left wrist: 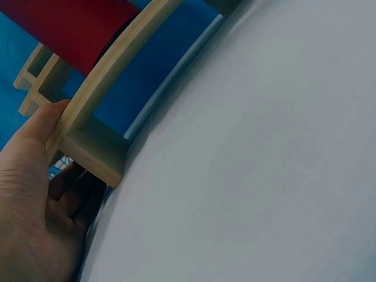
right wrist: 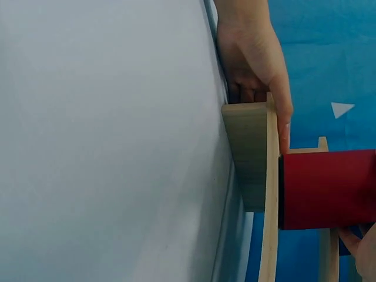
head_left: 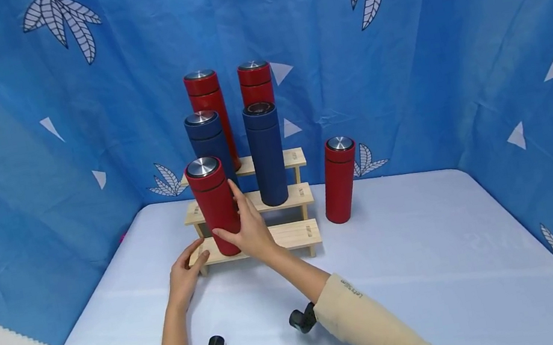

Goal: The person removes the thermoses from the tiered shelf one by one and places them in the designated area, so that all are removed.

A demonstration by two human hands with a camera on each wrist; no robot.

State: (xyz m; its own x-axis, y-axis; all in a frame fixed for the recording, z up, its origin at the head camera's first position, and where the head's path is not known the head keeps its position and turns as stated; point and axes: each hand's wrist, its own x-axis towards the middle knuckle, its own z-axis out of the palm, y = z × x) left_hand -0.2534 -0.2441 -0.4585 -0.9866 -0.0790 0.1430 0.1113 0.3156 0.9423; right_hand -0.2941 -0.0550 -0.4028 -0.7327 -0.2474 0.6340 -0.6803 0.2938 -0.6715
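A red thermos bottle (head_left: pixel 216 210) with a silver-topped lid stands upright on the left part of the lowest step of a three-step wooden stand (head_left: pixel 287 235). My right hand (head_left: pixel 256 234) holds this bottle from the right, thumb across its front and fingers by its far side. At the left end of the same step, my left hand (head_left: pixel 184 276) grips the board. In the left wrist view, that thumb lies on top of the wooden step (left wrist: pixel 97 88), while the other fingers are curled by its end, partly in shadow.
Two blue bottles (head_left: pixel 267 155) stand on the middle step, two red bottles (head_left: pixel 256 84) on the top one. Another red bottle (head_left: pixel 340 180) stands on the white table (head_left: pixel 408 272), right of the stand. A blue curtain (head_left: pixel 402 72) hangs behind and at the sides.
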